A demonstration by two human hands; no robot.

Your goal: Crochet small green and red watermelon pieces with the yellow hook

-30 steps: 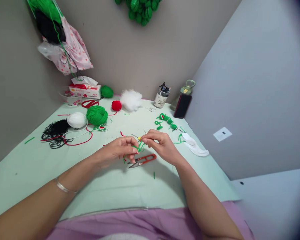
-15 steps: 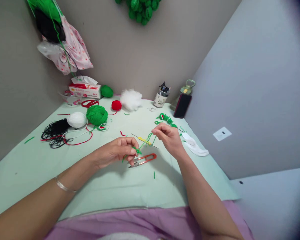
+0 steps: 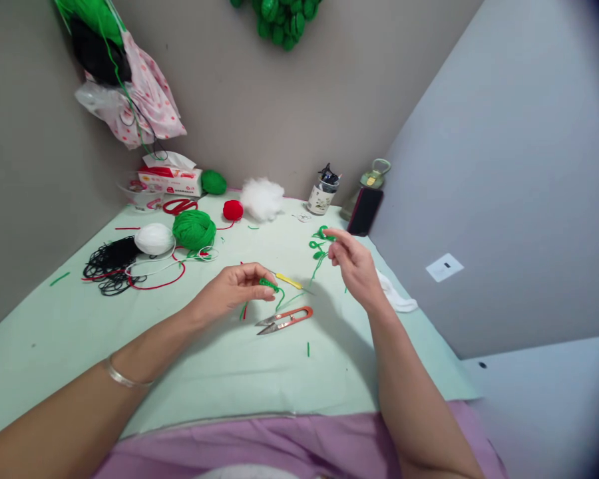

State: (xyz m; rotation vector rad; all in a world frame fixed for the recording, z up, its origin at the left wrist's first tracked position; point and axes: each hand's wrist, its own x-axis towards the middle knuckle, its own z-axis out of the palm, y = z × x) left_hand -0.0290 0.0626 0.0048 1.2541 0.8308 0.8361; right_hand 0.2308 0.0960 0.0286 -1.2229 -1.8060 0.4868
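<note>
A person's left hand (image 3: 239, 286) is nearly closed, thumb and fingers pinching a small green crocheted piece (image 3: 268, 284) above a pale green tablecloth (image 3: 204, 379). The right hand (image 3: 355, 267) is raised to the right, index finger extended and the other fingers curled; a green yarn strand (image 3: 316, 267) reaches up to it, though whether the fingers grip the strand cannot be told. Between the hands lie a yellow-handled crochet hook (image 3: 288, 281) and, nearer the person, orange-handled thread snips (image 3: 293, 318) with blades apart. Small green crocheted parts (image 3: 315, 246) lie just beyond the right hand's fingers. Farther left sit a green yarn ball (image 3: 194, 229), a white yarn ball (image 3: 154, 239) and tangled black yarn (image 3: 110, 259); a red yarn ball (image 3: 232, 211) sits beside fluffy white stuffing (image 3: 262, 199) at the back.
</note>
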